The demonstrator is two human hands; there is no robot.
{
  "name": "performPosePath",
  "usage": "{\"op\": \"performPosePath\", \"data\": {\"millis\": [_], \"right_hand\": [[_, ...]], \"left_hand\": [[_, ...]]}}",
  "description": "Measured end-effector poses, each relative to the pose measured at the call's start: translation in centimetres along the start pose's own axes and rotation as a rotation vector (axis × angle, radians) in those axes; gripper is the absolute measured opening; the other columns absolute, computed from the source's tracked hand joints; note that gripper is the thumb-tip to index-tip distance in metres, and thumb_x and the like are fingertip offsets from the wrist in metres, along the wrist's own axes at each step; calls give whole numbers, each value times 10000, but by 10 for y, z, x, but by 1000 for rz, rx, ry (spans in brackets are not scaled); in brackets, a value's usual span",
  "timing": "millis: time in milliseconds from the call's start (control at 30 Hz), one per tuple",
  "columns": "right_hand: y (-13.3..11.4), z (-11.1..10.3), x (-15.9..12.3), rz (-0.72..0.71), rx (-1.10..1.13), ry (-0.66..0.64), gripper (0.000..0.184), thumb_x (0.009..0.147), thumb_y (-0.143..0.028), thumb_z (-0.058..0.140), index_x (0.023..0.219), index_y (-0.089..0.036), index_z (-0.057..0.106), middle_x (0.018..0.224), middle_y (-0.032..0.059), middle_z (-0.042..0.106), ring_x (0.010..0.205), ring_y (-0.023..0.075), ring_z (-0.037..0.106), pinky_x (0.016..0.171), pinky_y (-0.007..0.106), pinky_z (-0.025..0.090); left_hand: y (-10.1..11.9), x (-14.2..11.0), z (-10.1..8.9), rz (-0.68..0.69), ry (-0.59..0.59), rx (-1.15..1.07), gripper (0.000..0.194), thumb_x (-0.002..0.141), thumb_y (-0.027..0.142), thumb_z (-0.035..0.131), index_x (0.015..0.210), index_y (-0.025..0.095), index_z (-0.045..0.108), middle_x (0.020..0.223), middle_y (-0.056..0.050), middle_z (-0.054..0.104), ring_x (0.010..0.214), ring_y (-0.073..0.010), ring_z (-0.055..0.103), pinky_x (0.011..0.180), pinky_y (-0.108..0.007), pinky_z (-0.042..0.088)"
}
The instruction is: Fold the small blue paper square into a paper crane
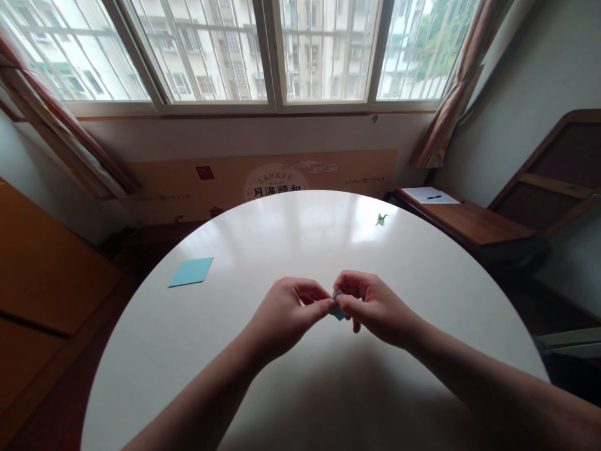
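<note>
Head view: bimanual pinch on a small piece of folded teal paper (340, 312), held btwn the hands, over the near-centre part of a round white table (154, 369). L forearm enters from lower L & runs obliquely up to the R; the L hand (292, 308) is turned inward, back of hand partly toward the camera, thumb & index tips brought together on the paper's L edge. R forearm enters from lower R & runs up to the L, mirroring the other; the R hand (370, 302) has its thumb laid across the paper's near face, index bent round at the top, other fingers curled, one fingertip showing below, beside the paper. Both grips are closed on the same piece; fingertips of the two hands nearly meet. Whether the hands touch the tabletop can't be told. Elsewhere on the table: a flat blue paper square (191, 272), well apart, beyond & L of the L hand; a small green folded-paper bird (382, 220) nr the far edge, R of centre. Beyond the table, at R: a wooden desk (493, 219) w/ a white sheet (417, 194) & a dark pen (434, 197) on it.
</note>
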State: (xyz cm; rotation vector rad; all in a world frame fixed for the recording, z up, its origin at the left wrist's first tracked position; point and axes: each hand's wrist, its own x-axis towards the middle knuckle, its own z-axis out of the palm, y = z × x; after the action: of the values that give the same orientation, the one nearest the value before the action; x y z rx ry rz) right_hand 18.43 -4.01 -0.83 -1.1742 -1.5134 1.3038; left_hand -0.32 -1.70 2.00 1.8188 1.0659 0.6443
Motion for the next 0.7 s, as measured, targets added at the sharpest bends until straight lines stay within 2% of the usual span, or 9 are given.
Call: {"op": "performPosePath", "data": {"millis": [267, 433, 533, 633, 700], "right_hand": [[-9, -9, -1, 82, -104, -125, 88, 772, -244, 533, 751, -171, 577, 635, -23, 535, 551, 109, 512, 447, 215, 485], [-10, -11, 0, 130, 3, -184, 80, 754, -249, 525, 742, -173, 548, 634, -23, 545, 540, 107, 514, 441, 210, 477], [-11, -13, 1, 149, 120, -168, 94, 750, -266, 539, 740, -176, 515, 657, -17, 567, 527, 98, 499, 415, 194, 455], [-11, -16, 3, 92, 199, -65, 156, 808, -305, 566, 748, -180, 496, 700, -11, 574, 552, 101, 503, 409, 190, 457], [-10, -16, 4, 38, 218, -5, 205, 866, -370, 601, 822, -182, 531, 753, -5, 584, 599, 113, 528, 424, 196, 477]], "left_hand": [[-3, 2, -5, -104, -62, -95, 243, 778, 382, 719, 785, 145, 771, 697, -55, 690, 621, -169, 573, 484, -240, 447], [0, 2, -8, -135, -92, -153, 249, 765, 388, 740, 772, 140, 757, 692, -52, 681, 625, -157, 564, 487, -225, 448], [0, 4, -11, -158, -40, -214, 237, 747, 379, 759, 740, 143, 743, 638, -27, 630, 618, -148, 552, 477, -210, 445], [0, 4, -16, -186, 70, -321, 242, 725, 387, 787, 713, 153, 725, 640, -13, 602, 622, -136, 537, 471, -193, 438], [0, 4, -17, -193, 144, -402, 264, 718, 413, 805, 726, 161, 726, 663, -10, 601, 628, -129, 525, 471, -185, 433]]}}
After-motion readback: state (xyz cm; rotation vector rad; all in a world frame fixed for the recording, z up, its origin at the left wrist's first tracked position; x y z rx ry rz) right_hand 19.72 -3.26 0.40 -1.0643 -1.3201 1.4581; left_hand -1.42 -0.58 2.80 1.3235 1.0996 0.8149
